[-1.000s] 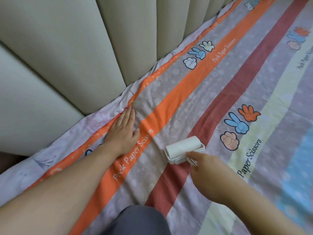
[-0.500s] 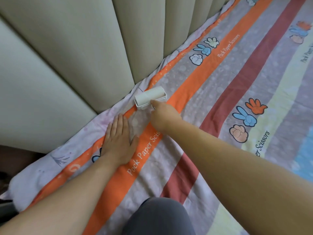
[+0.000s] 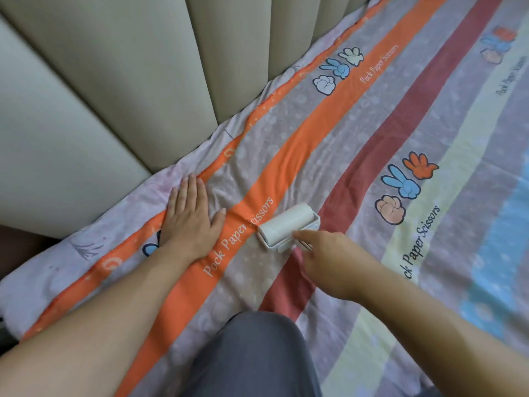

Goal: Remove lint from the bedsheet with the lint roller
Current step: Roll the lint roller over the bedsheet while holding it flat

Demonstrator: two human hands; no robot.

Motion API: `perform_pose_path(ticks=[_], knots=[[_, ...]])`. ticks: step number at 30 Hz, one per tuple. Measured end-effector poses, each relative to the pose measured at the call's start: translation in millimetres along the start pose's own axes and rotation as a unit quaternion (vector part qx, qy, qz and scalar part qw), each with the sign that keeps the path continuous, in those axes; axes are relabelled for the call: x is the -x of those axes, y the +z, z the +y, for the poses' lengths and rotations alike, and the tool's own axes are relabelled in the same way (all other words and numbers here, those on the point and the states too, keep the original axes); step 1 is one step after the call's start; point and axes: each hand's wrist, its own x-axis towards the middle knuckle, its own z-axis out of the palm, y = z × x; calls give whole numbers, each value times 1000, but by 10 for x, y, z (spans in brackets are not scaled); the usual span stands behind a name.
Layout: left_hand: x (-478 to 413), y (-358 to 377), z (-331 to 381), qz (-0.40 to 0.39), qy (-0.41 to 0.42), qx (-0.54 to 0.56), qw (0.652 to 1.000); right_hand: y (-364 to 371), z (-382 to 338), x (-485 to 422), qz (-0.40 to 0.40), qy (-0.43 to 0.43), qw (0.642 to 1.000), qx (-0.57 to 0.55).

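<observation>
A striped bedsheet (image 3: 357, 144) with orange, red, grey and yellow bands and hand cartoons covers the bed. A white lint roller (image 3: 289, 226) lies on it between the orange and red stripes. My right hand (image 3: 329, 262) grips the roller's handle from the near side, index finger stretched along it toward the roll. My left hand (image 3: 190, 217) presses flat on the sheet to the roller's left, fingers straight and pointing at the headboard.
A beige padded headboard (image 3: 143, 81) runs along the sheet's far left edge. My knee in grey trousers (image 3: 252, 359) sits at the bottom centre. The bed's corner drops off at the lower left.
The roller was at the headboard edge half a second ago; my right hand has pulled it back toward me across the orange stripe. My left hand stays pressed on the sheet.
</observation>
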Motion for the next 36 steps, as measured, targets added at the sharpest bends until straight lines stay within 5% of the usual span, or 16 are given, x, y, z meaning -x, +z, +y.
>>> perform_pose_path(ticks=[8,16,20,25,30,36], knots=[[11,-88,16,3,-1,4,1000,-395,209,600,-100,45,993,-55],[-5,-273,131,10,75,83,994,-485,-355,-613,105,-12,991,-86],[-93,-284,145,18,134,154,979,-279,-474,-1167,102,-7,993,-59],[-190,-252,294,27,122,259,958,-105,-168,-811,47,5,998,-34],[-225,-243,609,-7,229,190,955,-16,153,-45,5,33,999,-3],[-278,-345,1198,-73,241,104,962,-211,483,635,-45,80,994,-61]])
